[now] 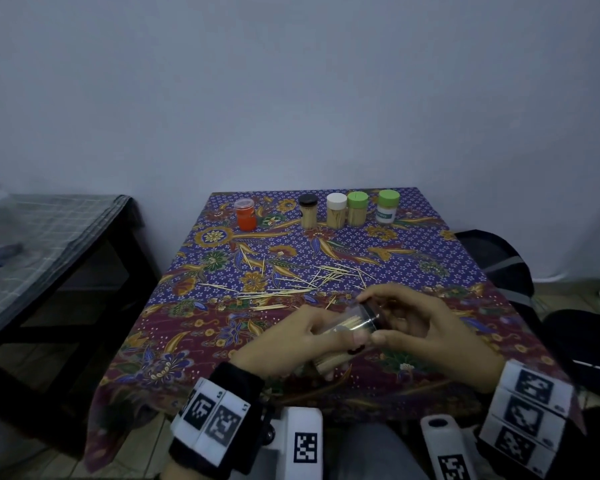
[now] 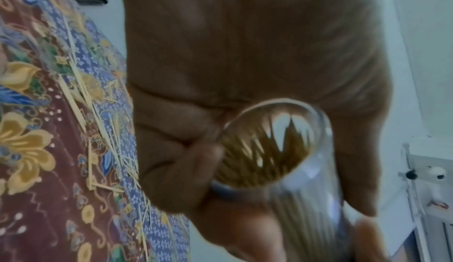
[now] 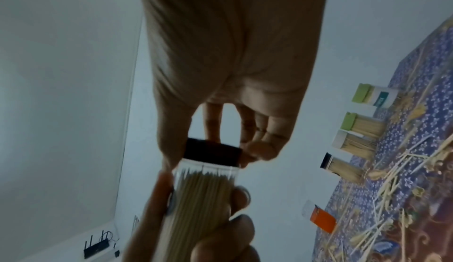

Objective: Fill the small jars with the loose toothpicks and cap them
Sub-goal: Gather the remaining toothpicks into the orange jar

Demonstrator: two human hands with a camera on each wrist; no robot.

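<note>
My left hand (image 1: 340, 351) grips a clear jar (image 1: 343, 332) packed with toothpicks, tilted over the near part of the table. My right hand (image 1: 369, 318) pinches the black cap (image 1: 370, 317) sitting on the jar's mouth. In the right wrist view the cap (image 3: 212, 152) sits between thumb and fingers, above the jar (image 3: 206, 188). The left wrist view shows the jar (image 2: 306, 188) end-on in curled fingers. Loose toothpicks (image 1: 291, 282) lie scattered mid-table. At the back stand an orange jar (image 1: 246, 216) and several capped, filled jars (image 1: 336, 211).
The table wears a floral cloth (image 1: 430, 244) and stands against a pale wall. A dark bench with a checked cover (image 1: 49, 237) is to the left. A black bag (image 1: 492, 261) sits at the right edge. My knees are under the near edge.
</note>
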